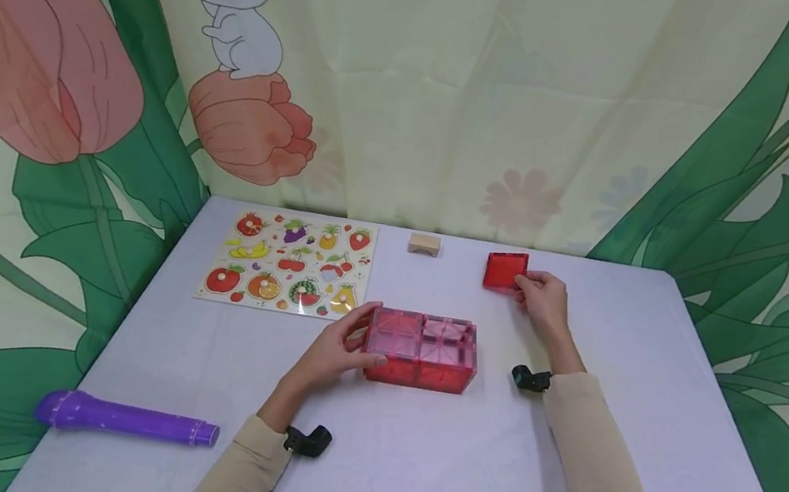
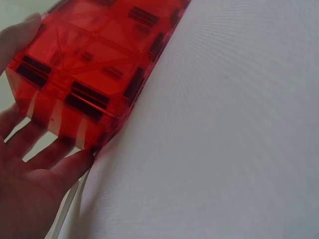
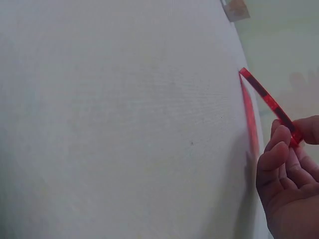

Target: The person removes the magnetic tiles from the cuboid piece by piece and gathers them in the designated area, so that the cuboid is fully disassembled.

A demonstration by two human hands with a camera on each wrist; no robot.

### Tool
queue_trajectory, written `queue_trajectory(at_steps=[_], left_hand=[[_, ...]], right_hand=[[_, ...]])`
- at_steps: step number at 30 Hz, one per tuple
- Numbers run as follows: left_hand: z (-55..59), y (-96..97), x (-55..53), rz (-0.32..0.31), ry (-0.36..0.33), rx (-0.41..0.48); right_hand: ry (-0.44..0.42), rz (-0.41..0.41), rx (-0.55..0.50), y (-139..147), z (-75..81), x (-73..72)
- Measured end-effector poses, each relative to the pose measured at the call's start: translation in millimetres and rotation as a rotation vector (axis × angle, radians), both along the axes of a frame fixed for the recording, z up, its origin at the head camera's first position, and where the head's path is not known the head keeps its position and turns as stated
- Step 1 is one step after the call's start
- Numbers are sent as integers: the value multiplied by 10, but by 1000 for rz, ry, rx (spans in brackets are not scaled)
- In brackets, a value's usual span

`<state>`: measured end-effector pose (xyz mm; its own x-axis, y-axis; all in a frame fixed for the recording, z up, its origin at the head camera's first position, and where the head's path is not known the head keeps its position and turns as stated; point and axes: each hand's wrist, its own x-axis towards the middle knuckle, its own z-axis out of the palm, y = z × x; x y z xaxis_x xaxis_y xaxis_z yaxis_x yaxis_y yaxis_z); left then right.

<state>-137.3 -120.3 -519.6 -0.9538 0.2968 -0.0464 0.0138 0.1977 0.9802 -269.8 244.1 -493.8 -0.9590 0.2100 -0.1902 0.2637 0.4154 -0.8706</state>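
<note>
A box of see-through red magnetic tiles (image 1: 419, 374) stands on the white table, two squares wide across its top. My left hand (image 1: 338, 345) holds its left end, thumb on the near side and fingers around the end; in the left wrist view, the fingers (image 2: 52, 152) show against the end wall. Farther back and to the right, my right hand (image 1: 544, 301) pinches a single red square magnetic tile (image 1: 504, 271) by its right edge. The right wrist view shows that tile (image 3: 269, 103) nearly edge-on and tilted, with a red tint on the cloth beside it.
A fruit picture board (image 1: 290, 261) lies at the back left. A small wooden arch block (image 1: 424, 244) sits at the back middle. The purple microphone-shaped tube (image 1: 128, 420) lies at the front left. A printed curtain (image 1: 420, 115) hangs behind the table's back edge.
</note>
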Motion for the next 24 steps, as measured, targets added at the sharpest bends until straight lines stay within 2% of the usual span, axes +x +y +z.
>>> queue_trajectory(at_steps=[4,12,17,24], left_hand=[[13,-1,12,2,-11,-8],[17,4,-3,5,10,-1],[19,2,6,0,-6,-7],[5,-1,8,1,13,-1]], right_hand=[[-56,-14,17,-14,-19,-49],[-48,-66,55,12,-49,-154],[-47,-115,116,54,-62,-194],[-100,-148,163,36,-69,-258]])
